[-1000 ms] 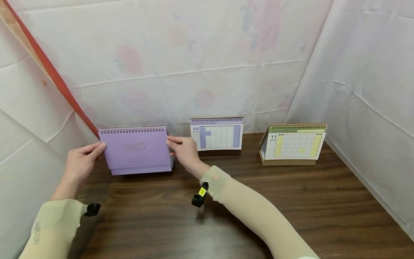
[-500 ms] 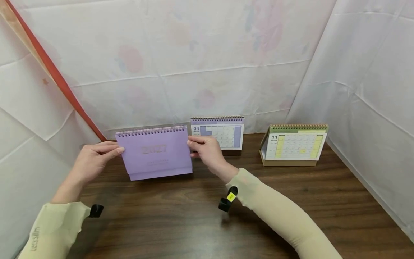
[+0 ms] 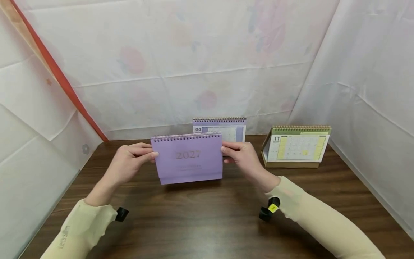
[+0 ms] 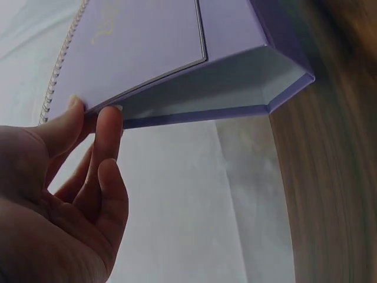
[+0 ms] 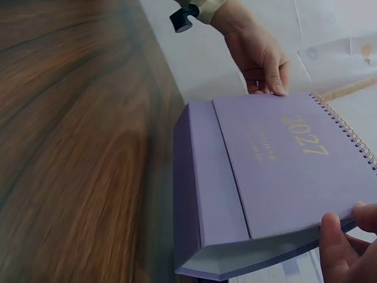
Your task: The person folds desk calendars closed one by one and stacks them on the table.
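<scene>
A purple desk calendar point(image 3: 189, 167) with a spiral top and a gold "2027" on its cover is held between both hands in the head view. My left hand point(image 3: 127, 163) pinches its left side, thumb on the cover and fingers behind. On the opposite side, my right hand point(image 3: 244, 160) pinches the edge near the top. The hollow stand point(image 4: 218, 88) shows from the side in the left wrist view. Its base lies close over the table; whether it touches I cannot tell. Behind it, a calendar page marked 04 point(image 3: 239, 133) is partly covered.
A green-topped calendar marked 11 point(image 3: 297, 147) stands at the right on the brown wooden table point(image 3: 200, 223). White patterned cloth point(image 3: 168, 64) hangs along the back and both sides, with a red strip point(image 3: 61, 84) at the left.
Both hands have carried the purple 2027 calendar to the right and slightly nearer. It has come in front of the 04 calendar and covers its lower part. The other two calendars stay put.
</scene>
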Motion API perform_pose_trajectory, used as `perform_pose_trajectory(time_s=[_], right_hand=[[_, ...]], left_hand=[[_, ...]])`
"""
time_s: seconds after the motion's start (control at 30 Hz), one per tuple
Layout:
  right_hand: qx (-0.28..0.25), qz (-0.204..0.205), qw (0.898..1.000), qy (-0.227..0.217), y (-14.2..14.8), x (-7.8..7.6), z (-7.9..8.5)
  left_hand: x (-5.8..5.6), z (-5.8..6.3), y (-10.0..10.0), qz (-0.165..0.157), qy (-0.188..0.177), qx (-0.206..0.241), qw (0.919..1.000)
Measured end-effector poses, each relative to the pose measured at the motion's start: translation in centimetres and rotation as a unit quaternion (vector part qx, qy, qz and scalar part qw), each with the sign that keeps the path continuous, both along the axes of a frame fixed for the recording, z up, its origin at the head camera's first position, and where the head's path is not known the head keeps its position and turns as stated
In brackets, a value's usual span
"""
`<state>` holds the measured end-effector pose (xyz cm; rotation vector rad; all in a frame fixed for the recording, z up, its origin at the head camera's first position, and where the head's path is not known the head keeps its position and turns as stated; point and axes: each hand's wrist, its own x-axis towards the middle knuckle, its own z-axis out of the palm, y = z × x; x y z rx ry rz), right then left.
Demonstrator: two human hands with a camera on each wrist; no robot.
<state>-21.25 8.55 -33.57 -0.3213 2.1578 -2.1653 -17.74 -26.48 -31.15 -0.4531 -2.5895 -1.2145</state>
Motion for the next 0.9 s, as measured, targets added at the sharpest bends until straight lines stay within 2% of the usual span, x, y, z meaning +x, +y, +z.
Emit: perform_pose_trajectory(time_s=[0.13,0.53,0.7,0.9], right_hand=[[0.011,-0.009,1.000,-0.012,2.3,0.5,-0.3],[0.048,-0.029,0.998,-0.010,7.4,0.8,-0.9],[0.064,-0.034,0.997,-0.008,8.4,0.8,-1.3],[0.086,-0.027,0.996,0.011,8.6,0.8,-2.0]], left_hand=[[-0.4,-0.5,2.0,-0.026,-0.015,0.021,0.9993],[-1.7,-2.0,6.8,-0.043,-0.008,0.023,0.9988],[-2.1,-2.5,7.8,-0.051,0.002,0.025,0.9984],[-2.0,-2.9,7.9,-0.052,-0.007,0.016,0.9985]])
